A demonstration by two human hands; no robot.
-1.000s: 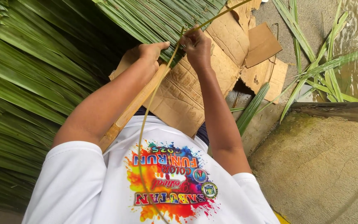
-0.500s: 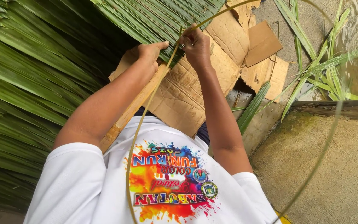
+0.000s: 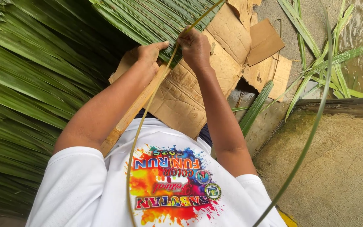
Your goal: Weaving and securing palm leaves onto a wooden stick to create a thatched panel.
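**Both hands pinching a palm leaf strip, up by the leaf pile**

So here's the view looking down over a person in a white printed shirt (image 3: 164, 189). Both arms reach forward to the edge of a big bundle of green palm leaves (image 3: 156, 17).

The left hand (image 3: 150, 54) sits at the leaf edge with the thumb sticking out toward the other hand, fingers curled down onto the leaves. Can't really tell if it's gripping one leaf or just pressing on them. The right hand (image 3: 195, 47) is closed tight, fingers pinched on a thin yellow-green leaf strip (image 3: 141, 126). That strip runs from the right hand down between the two forearms and across the shirt, and it also pokes up past the hand over the leaves.

A wooden stick (image 3: 133, 111) lies under the left forearm. Flattened brown cardboard (image 3: 190, 96) is spread under the hands. Off to the right: a long curved green frond (image 3: 311, 126), some loose leaves (image 3: 337, 63) on the ground, and a rough concrete slab (image 3: 341, 168).
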